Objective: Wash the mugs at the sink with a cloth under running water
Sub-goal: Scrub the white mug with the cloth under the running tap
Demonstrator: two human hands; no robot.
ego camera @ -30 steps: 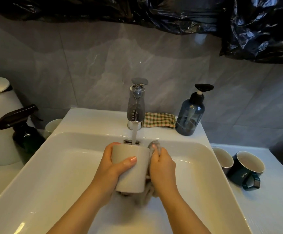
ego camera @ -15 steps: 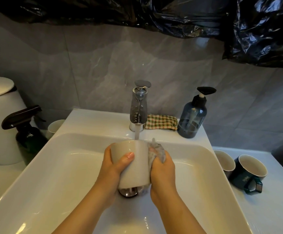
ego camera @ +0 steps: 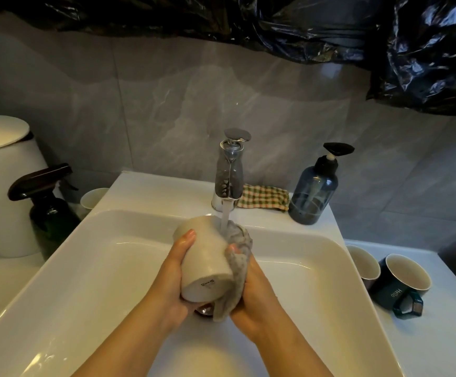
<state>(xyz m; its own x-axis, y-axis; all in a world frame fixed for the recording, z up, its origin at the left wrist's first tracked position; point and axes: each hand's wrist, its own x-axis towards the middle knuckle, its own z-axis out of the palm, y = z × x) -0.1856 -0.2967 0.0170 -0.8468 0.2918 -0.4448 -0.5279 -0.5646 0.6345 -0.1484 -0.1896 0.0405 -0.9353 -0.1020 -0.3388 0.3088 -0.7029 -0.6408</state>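
My left hand (ego camera: 171,276) grips a beige mug (ego camera: 205,257) over the white sink (ego camera: 107,268). The mug is tipped away from me, its base with a small label facing the camera. My right hand (ego camera: 254,292) holds a wet grey cloth (ego camera: 236,270) against the mug's right side. Water runs from the chrome tap (ego camera: 229,172) onto the cloth and the mug's rim. Two more mugs lie on the counter at right: a dark green one (ego camera: 404,281) marked "Hello" and another (ego camera: 361,263) beside it.
A blue soap dispenser (ego camera: 314,191) and a checked cloth (ego camera: 265,198) sit behind the basin. A dark spray bottle (ego camera: 48,205), a pale cup (ego camera: 93,198) and a white bin (ego camera: 3,186) stand at left. Black plastic sheeting (ego camera: 425,50) hangs above.
The mug has tilted from upright so its base now faces me. The cloth moved up the mug's right side into the water stream.
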